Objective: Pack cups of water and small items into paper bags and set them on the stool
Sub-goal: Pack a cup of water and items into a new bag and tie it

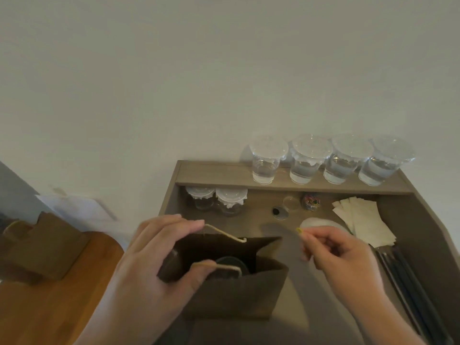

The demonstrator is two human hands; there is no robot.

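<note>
A grey-brown desk (408, 220) with a raised back shelf fills the view from 12 round to 6 o'clock. A wooden stool (49, 307) sits at 8 o'clock, with a closed brown bag (42, 247) standing on it. At 6 o'clock on the desk stands the open paper bag (236, 295).

The left hand (149, 265) grips the bag's left side, at 9 o'clock of the bag. Its fingers curl over the far edge by the far twine handle (224, 232) and its thumb lies at the near twine handle (224, 266), holding the mouth apart. The right hand (348, 255), at 3 o'clock of the bag and clear of it, has its fingers curled and pinches a small yellow item (298, 230) at the fingertips; what the item is cannot be told.

A row of four lidded cups of water (306, 168) stands on the shelf at 1 o'clock. Two more lidded cups (230, 201) stand below the shelf at 12 o'clock of the bag. Fanned napkins (366, 220) lie at 3 o'clock of the view, with dark straws (410, 282) at 4 o'clock. A lidded cup (230, 263) stands inside the open bag. A small tub of coloured bits (311, 201) sits just left of the napkins.
</note>
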